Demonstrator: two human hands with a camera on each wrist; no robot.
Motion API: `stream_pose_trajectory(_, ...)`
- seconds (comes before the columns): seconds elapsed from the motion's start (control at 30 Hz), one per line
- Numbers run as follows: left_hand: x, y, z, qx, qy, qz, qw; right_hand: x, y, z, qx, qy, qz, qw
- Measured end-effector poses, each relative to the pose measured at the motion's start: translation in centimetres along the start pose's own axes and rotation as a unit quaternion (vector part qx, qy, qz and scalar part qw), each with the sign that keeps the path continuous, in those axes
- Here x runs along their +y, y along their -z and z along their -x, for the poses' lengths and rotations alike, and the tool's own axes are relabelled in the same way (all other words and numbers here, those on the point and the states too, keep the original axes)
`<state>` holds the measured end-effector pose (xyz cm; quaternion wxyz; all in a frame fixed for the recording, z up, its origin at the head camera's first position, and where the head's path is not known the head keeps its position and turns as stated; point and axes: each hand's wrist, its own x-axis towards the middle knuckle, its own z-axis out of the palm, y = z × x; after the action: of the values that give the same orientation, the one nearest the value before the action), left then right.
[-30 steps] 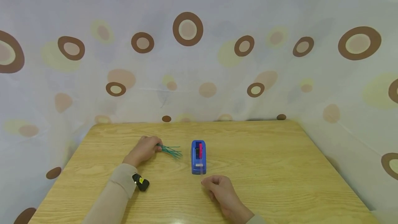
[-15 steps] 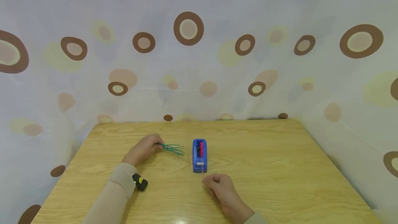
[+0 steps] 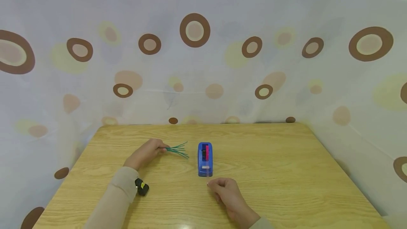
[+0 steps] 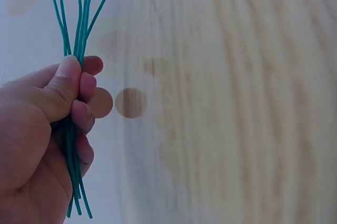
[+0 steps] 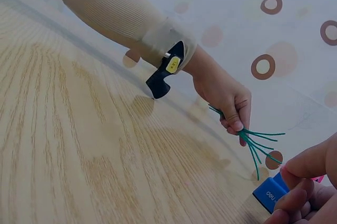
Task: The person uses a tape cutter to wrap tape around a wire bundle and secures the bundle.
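In my left hand [image 3: 147, 152] is a bundle of thin green wires [image 3: 178, 150], pinched between thumb and fingers. The left wrist view shows the wires [image 4: 79, 34] fanning out above the thumb, with their other ends hanging below the palm. A blue tape dispenser [image 3: 201, 158] stands on the table between the hands, with a pink-cored tape roll [image 3: 207, 153] in it. My right hand [image 3: 230, 197] pinches the end of a clear tape strip [image 3: 208, 178], which runs from the dispenser's front toward the thumb and forefinger.
The wooden table [image 3: 270, 169] reaches back to a patterned curtain [image 3: 216, 66] that also hangs along both sides. A black wrist camera [image 3: 141, 187] is strapped at the left sleeve, close over the table.
The green wires have turned in my left hand and now fan out more widely, one tip pointing up. The right hand keeps its pinch on the tape beside the dispenser. The head view has shifted slightly.
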<state>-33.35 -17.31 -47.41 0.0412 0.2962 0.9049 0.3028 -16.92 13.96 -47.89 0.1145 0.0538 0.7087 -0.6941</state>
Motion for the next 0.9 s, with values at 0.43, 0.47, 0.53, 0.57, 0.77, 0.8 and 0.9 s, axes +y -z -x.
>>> stream_pose_trajectory(0.43, 1.1, 0.5, 0.5, 0.025, 0.007, -0.031, 0.9992, 0.5, 0.0, -0.5, 0.006, -0.006, 0.013, 0.9999)
stream_pose_trajectory(0.47, 1.2, 0.5, 0.5, 0.028, 0.008, -0.028, 0.9992, 0.5, 0.0, -0.5, 0.006, -0.006, 0.013, 0.9999)
stream_pose_trajectory(0.53, 1.3, 0.6, 0.6, 0.033, 0.019, -0.019, 0.9991, 0.4, 0.0, -0.5, 0.007, -0.006, 0.012, 0.9999)
stream_pose_trajectory(0.57, 1.3, 0.7, 0.7, 0.034, 0.026, -0.014, 0.9990, 0.4, 0.0, -0.5, 0.007, -0.005, 0.011, 0.9999)
stream_pose_trajectory(0.77, 1.4, 0.6, 1.1, 0.044, 0.062, 0.025, 0.9968, 0.2, 0.0, -0.3, 0.004, -0.001, 0.009, 0.9999)
stream_pose_trajectory(0.8, 1.5, 0.6, 1.2, 0.048, 0.069, 0.033, 0.9959, 0.1, 0.0, -0.3, 0.004, -0.001, 0.009, 1.0000)
stream_pose_trajectory(0.9, 1.8, 0.6, 1.5, 0.061, 0.092, 0.055, 0.9924, 0.1, -0.1, -0.2, 0.003, 0.000, 0.008, 1.0000)
